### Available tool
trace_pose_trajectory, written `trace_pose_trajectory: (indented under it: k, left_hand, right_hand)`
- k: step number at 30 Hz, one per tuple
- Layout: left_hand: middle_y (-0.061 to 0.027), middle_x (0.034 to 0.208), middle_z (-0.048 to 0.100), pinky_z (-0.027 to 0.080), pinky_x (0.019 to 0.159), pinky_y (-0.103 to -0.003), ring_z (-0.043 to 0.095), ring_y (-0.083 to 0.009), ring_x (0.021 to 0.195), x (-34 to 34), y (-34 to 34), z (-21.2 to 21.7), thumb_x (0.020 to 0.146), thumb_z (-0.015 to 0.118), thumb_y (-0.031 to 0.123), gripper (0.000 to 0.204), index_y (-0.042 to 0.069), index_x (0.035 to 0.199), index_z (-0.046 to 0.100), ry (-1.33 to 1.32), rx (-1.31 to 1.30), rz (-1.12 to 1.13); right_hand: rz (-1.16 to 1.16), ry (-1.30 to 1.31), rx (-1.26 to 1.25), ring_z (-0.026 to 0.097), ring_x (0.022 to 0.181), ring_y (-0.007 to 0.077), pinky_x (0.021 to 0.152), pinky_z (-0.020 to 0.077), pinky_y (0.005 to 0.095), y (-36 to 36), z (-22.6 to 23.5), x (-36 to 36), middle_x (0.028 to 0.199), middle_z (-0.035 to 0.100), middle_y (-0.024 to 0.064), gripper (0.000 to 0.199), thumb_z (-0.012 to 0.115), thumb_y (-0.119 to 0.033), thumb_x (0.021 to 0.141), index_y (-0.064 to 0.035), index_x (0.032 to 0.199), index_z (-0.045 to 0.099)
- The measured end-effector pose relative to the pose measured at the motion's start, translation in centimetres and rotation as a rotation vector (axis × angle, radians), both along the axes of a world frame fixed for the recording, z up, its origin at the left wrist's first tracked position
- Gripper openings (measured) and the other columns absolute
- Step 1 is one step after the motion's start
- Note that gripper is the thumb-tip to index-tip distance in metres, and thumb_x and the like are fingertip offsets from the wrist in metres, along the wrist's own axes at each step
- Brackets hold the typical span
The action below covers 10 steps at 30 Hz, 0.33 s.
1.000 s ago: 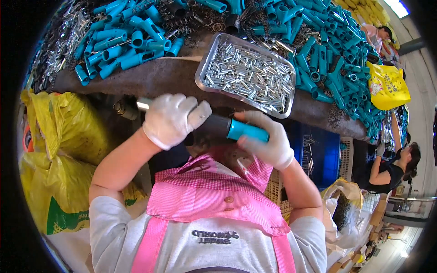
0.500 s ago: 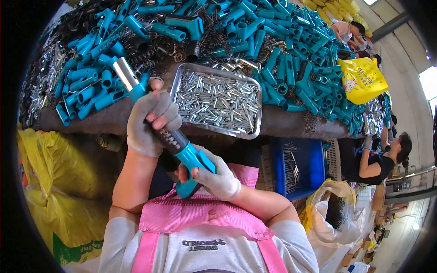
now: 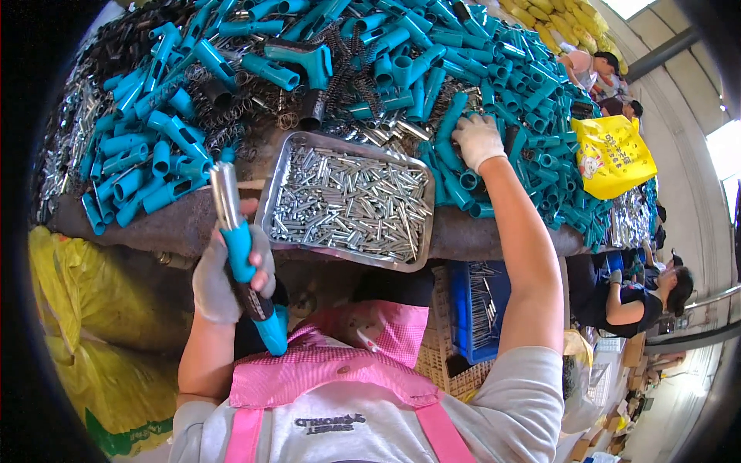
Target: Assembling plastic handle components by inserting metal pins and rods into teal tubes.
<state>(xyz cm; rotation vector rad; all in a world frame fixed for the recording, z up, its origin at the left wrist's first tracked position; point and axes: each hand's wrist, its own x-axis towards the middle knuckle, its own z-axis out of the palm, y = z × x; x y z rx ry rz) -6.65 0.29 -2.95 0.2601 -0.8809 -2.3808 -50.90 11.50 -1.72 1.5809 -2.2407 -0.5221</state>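
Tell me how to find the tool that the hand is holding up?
Start at the metal tray of small silver pins at the table's near edge. Just left of it, the gloved left hand grips a long tool. Unlike the loose teal pieces piled around, it stands nearly upright, with a shiny silver tube on top.

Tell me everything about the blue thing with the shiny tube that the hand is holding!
The blue tool is long and thin. A shiny metal tube sticks out of its top, a bright blue plastic sleeve sits below that, then a dark middle section, then another blue end near the pink apron. It stands almost upright, leaning a little, its metal tip reaching the table edge. The gloved left hand wraps around its middle. It sits just left of the metal tray without touching it.
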Motion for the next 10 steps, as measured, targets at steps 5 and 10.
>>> trace_pose_trajectory:
  k: [5,10]
  left_hand:
    - [-0.0099,0.077,0.052,0.044,0.053,-0.026,0.052,-0.0146,0.057,0.4,1.1,-1.3,0.083,0.059,0.048,0.063,0.000,0.120,0.043,-0.130,-0.197,-0.276]
    - [-0.0085,0.077,0.054,0.042,0.056,-0.023,0.053,-0.0128,0.060,-0.1,1.6,-1.9,0.085,0.056,0.050,0.060,0.001,0.116,0.045,-0.289,-0.355,-0.383]
  right_hand:
    - [0.234,-0.026,-0.113,0.051,0.107,0.0231,0.094,0.0366,0.0404,0.6,0.1,-1.0,0.098,0.059,0.0042,0.016,0.055,-0.014,0.077,-0.0149,0.088,0.067]
    - [0.046,-1.407,-1.086,0.055,0.109,0.0314,0.094,0.0433,0.0455,0.2,1.7,2.4,0.114,0.058,0.0142,0.036,0.059,-0.022,0.089,-0.0100,0.120,0.044]
